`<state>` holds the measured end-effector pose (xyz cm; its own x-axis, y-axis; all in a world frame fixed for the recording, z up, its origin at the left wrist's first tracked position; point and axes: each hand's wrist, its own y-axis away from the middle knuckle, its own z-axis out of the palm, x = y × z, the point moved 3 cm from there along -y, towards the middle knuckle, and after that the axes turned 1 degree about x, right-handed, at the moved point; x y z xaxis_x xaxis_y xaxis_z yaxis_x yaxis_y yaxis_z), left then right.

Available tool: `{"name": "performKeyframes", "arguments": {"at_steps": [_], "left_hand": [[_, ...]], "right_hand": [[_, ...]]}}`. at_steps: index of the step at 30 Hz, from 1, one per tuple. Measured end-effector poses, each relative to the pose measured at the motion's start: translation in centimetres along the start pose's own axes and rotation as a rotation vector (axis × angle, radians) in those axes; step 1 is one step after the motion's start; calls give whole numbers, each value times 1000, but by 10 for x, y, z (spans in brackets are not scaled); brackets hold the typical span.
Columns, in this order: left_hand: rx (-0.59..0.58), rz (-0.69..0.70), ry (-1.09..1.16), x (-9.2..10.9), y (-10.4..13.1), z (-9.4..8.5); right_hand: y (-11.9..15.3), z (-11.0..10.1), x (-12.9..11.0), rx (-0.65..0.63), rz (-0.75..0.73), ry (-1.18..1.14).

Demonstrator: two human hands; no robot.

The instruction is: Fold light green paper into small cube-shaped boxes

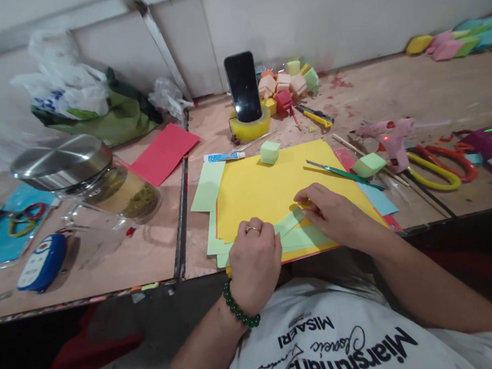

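A narrow pale green paper strip (289,222) runs between my two hands, over a stack of coloured sheets. My left hand (254,257), with a ring and a green bead bracelet at the wrist, is closed at the strip's left end. At the other end my right hand (336,215) pinches the strip between thumb and fingers. Beneath them lies a large yellow sheet (264,188), with pale green sheets (205,192) showing at its left. On the yellow sheet's far edge sits a small pale green paper block (270,152). A green-handled craft knife (346,174) rests across the right side.
Behind the papers, a phone (242,87) stands in a yellow tape roll (249,126), beside folded paper pieces (282,88). A pink glue gun (390,141) and scissors (435,170) lie right. At left are a lidded glass jug (116,190) and red paper (166,152).
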<state>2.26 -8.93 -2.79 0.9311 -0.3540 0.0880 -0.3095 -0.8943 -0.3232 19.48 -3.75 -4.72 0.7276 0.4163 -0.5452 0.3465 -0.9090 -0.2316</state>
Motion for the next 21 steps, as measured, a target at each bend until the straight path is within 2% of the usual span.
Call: {"name": "performKeyframes", "arguments": {"at_steps": [8,13,17,19,21], "left_hand": [[-76,49,-60,1,-1,3],[-71,5,-46,1,-4,4],[-67,34,-28,2,-6,4],[-31,69,-24,2,-5,3],[-5,147,-13,4,-3,3]], "right_hand": [[1,1,-2,-50,-28,59],[2,3,-3,-54,-18,88],[2,3,-4,-27,-27,109],[3,2,-5,3,-64,126],[5,1,-10,29,-185,178]]}}
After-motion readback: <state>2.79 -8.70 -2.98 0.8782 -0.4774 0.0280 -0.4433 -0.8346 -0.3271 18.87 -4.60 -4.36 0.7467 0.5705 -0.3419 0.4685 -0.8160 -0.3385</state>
